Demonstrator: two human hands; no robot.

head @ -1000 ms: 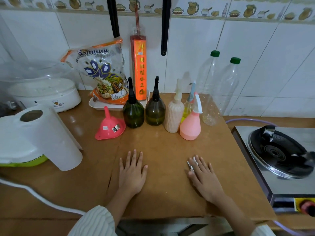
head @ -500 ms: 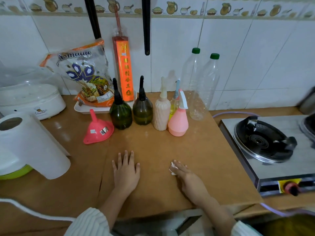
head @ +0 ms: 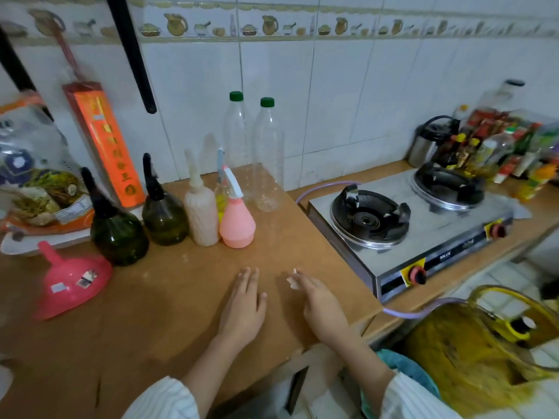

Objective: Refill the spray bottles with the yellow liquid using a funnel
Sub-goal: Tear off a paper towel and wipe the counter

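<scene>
Landmark: pink spray bottle (head: 237,220).

Both hands lay on the desk (head: 169,297) in front of the pink spray bottle, nothing picked up. Left hand (head: 244,309) was flat, palm down, fingers straight and close together, pointing toward the bottle. Right hand (head: 320,303) sat just right of it, apart from it, fingers extended forward; a small white scrap (head: 292,281) showed at its fingertips. Couldn't tell if that was pinched or just lying under them. Forearms came in from the near edge, striped sleeves (head: 163,400) visible.

Bottles stood in a row to the left of the pink one: ribbed cream bottle (head: 202,213) touching or nearly touching it, then two dark green bottles (head: 165,213) (head: 118,234). A small clear sprayer with yellow contents (head: 221,196) sat right behind the pink one, partly hidden. Two clear green-capped bottles (head: 267,158) stood behind and right, by the wall. They looked empty.

Pink funnel (head: 71,279) lay mouth-down, spout up, far left of the pink bottle, past the green ones. Likely parked that way so it wouldn't roll.

Judgement: lined up for sequential filling, all caps on. Refill not started. Yellow liquid source unclear.

Gas stove (head: 423,225) was right of the pink bottle, well apart.
</scene>
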